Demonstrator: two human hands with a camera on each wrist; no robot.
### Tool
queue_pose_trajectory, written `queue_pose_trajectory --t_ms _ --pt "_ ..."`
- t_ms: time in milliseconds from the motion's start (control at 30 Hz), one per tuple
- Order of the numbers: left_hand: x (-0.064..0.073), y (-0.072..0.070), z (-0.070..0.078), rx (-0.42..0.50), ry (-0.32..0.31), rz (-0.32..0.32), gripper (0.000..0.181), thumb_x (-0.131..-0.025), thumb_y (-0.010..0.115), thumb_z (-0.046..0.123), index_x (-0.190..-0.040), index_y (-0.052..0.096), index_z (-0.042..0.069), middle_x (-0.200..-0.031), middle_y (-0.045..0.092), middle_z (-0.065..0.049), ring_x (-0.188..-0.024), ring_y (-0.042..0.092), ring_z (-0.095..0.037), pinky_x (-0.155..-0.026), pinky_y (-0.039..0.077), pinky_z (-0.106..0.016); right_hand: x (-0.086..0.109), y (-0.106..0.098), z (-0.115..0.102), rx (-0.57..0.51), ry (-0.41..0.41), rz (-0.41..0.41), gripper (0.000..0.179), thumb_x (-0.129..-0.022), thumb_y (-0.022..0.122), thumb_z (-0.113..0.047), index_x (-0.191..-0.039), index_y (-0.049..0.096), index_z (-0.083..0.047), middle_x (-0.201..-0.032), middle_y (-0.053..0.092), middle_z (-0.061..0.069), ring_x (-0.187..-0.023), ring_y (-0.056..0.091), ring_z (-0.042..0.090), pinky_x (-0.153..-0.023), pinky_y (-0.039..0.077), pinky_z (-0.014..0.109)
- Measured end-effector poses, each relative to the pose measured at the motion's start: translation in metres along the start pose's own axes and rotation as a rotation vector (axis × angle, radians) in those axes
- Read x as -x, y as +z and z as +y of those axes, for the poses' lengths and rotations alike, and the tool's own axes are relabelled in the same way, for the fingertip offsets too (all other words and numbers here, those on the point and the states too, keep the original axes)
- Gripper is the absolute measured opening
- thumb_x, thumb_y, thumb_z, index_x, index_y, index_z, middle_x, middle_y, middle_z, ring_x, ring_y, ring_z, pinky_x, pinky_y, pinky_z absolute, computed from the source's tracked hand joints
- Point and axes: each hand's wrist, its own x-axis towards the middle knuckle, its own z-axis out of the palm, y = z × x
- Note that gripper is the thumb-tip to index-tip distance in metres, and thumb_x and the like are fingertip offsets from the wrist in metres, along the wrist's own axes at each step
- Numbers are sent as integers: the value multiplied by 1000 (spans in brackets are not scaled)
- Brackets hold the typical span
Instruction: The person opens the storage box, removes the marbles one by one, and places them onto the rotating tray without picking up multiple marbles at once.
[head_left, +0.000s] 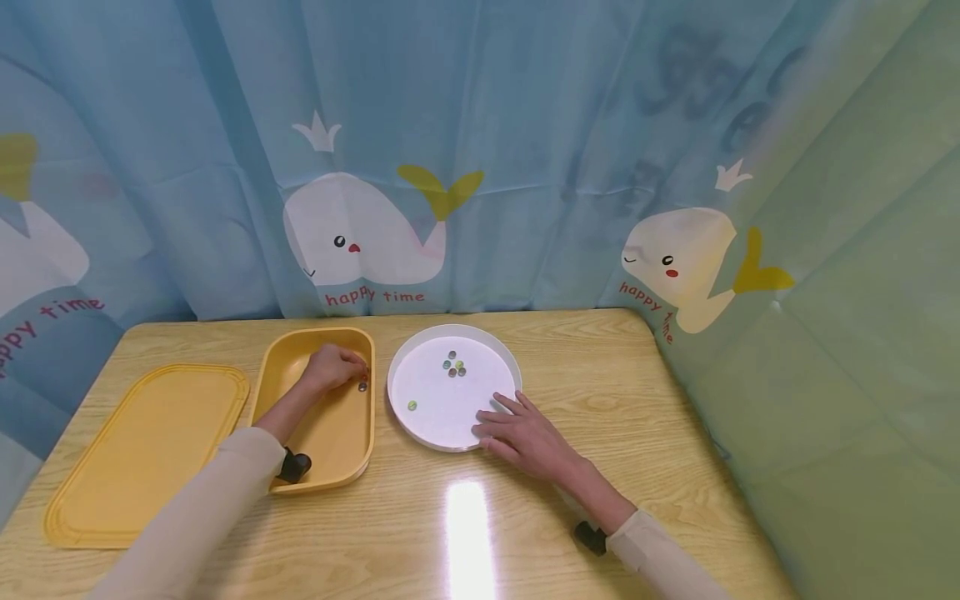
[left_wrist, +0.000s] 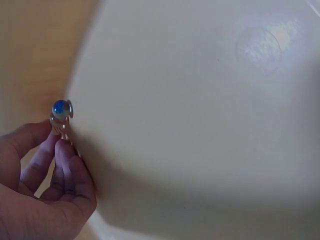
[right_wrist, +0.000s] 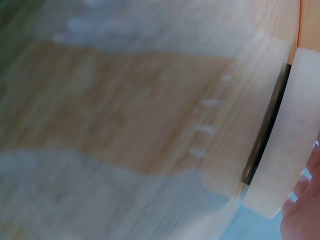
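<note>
My left hand (head_left: 333,368) reaches into the yellow bin (head_left: 322,479) at its right wall. Its thumb and fingers are drawn together, pinching at a small clump of glass marbles. A blue-and-clear marble (left_wrist: 61,109) shows just past the fingertips (left_wrist: 62,145) in the left wrist view. One dark marble (head_left: 363,387) lies on the bin floor below the hand. My right hand (head_left: 525,437) spreads its fingers over the near right rim of the round white tray (head_left: 420,429). Several marbles (head_left: 452,372) cluster in that tray, and a green marble (head_left: 412,406) sits apart at its left.
A flat yellow lid (head_left: 150,450) lies on the wooden table (head_left: 585,367) left of the bin. Behind the table hangs a blue curtain (head_left: 525,167) with whale prints, and a green curtain (head_left: 840,333) runs along the right edge.
</note>
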Motion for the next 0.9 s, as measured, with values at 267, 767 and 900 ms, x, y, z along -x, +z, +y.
queue_pose_trajectory --t_ms 267,767,900 --pt "-3 -1 -3 15 -14 4 20 -93 63 4 -101 73 -11 -95 70 -18 -76 55 -20 -59 42 -22 0 1 1 9 1 -1 33 -103 54 -36 -128 70 -20 -136 61 -2 -141 37 28 -116 18 54" --pt "4 -11 3 30 4 54 23 -96 65 8 -105 72 -11 -95 70 -18 -82 58 -23 -64 46 -22 1 0 0 7 -8 17 32 -104 54 -35 -127 70 -20 -136 62 -1 -141 39 29 -115 20 56" --pt "8 -14 8 50 7 65 23 -95 66 9 -105 71 -11 -94 70 -17 -82 58 -23 -64 45 -23 0 0 -1 10 -9 15 32 -104 54 -35 -127 70 -20 -136 62 -2 -141 39 29 -115 20 56"
